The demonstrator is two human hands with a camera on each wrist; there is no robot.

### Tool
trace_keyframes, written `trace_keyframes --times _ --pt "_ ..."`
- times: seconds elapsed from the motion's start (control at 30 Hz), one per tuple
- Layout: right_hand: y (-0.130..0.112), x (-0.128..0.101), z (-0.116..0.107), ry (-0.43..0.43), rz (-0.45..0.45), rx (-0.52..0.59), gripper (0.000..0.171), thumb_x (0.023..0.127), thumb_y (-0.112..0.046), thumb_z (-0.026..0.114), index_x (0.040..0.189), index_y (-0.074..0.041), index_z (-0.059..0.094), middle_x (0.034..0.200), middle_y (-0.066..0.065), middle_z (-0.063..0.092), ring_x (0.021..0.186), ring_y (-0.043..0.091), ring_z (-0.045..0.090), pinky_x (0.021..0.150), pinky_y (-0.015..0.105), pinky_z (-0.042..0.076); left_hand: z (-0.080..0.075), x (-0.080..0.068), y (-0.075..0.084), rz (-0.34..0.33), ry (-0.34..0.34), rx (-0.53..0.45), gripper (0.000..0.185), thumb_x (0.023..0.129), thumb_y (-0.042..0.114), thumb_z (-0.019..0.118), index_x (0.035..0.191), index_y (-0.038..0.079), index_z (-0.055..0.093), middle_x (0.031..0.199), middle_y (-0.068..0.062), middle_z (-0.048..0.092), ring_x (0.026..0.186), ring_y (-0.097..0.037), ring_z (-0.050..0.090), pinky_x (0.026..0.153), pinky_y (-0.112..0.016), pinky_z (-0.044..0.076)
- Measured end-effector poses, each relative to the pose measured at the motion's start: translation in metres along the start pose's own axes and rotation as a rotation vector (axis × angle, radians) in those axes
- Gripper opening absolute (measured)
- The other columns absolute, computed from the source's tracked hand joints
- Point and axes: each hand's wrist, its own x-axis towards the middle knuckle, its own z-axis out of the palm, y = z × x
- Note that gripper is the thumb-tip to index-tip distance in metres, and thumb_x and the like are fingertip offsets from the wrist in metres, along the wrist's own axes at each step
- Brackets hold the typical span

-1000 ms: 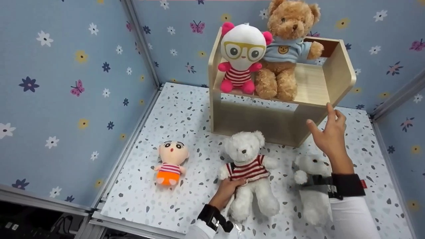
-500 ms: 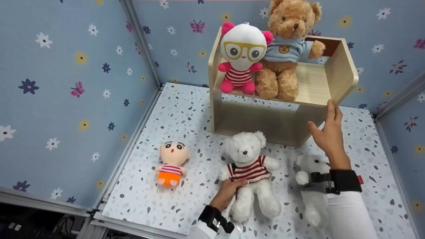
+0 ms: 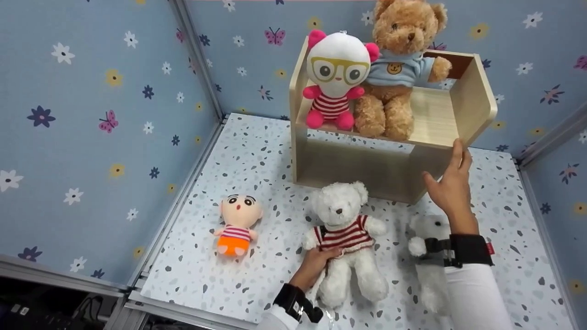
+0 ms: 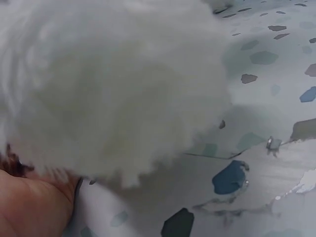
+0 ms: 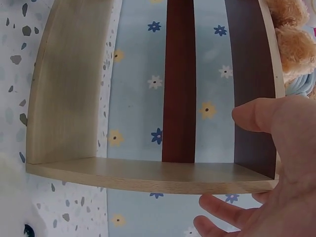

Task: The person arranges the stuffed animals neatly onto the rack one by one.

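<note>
My left hand (image 3: pixel 323 256) grips a white teddy bear in a red-striped shirt (image 3: pixel 344 229) at its shirt hem; the bear lies on the speckled table (image 3: pixel 257 151). In the left wrist view its white fur (image 4: pixel 113 84) fills the frame above my left hand (image 4: pixel 29 207). My right hand (image 3: pixel 448 178) is raised with straight fingers, its index fingertip touching the front right corner of a wooden shelf (image 3: pixel 367 169). The right wrist view shows my right hand (image 5: pixel 276 163) at the shelf's curved edge (image 5: pixel 148 175).
On the shelf sit a white doll with yellow glasses and pink ears (image 3: pixel 337 78) and a brown bear in a blue shirt (image 3: pixel 396 68). A small doll in orange shorts (image 3: pixel 236 222) lies at the left. Another white plush (image 3: pixel 429 270) lies under my right forearm. Flowered walls enclose the table.
My right hand has risen a little and its fingers have straightened, reaching the shelf's front right corner. The left hand and the striped bear have stayed put.
</note>
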Motion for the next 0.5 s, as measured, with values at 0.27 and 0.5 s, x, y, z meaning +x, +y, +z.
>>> trace_keyframes --times 0.27,0.5 --pt "-0.0003 0.0010 0.0021 0.012 0.025 -0.055 0.101 0.096 -0.025 0.067 0.163 -0.027 -0.009 0.171 0.016 -0.003 0.111 0.058 0.052 0.080 0.066 0.042 0.0001 0.0007 -0.0005 -0.001 0.032 0.016 0.043 0.083 0.037 0.083 0.108 0.005 0.070 0.107 -0.005 0.073 0.096 -0.016 0.067 0.088 -0.030 0.053" --pt "0.0001 0.0027 0.0049 0.028 0.021 -0.050 0.104 0.094 -0.018 0.070 0.162 -0.026 -0.009 0.170 0.018 -0.001 0.120 0.058 0.048 0.079 0.064 0.042 -0.0010 0.0013 -0.0016 -0.018 0.017 -0.054 0.038 0.084 0.034 0.083 0.107 0.007 0.072 0.107 -0.002 0.073 0.098 -0.014 0.066 0.089 -0.028 0.052"
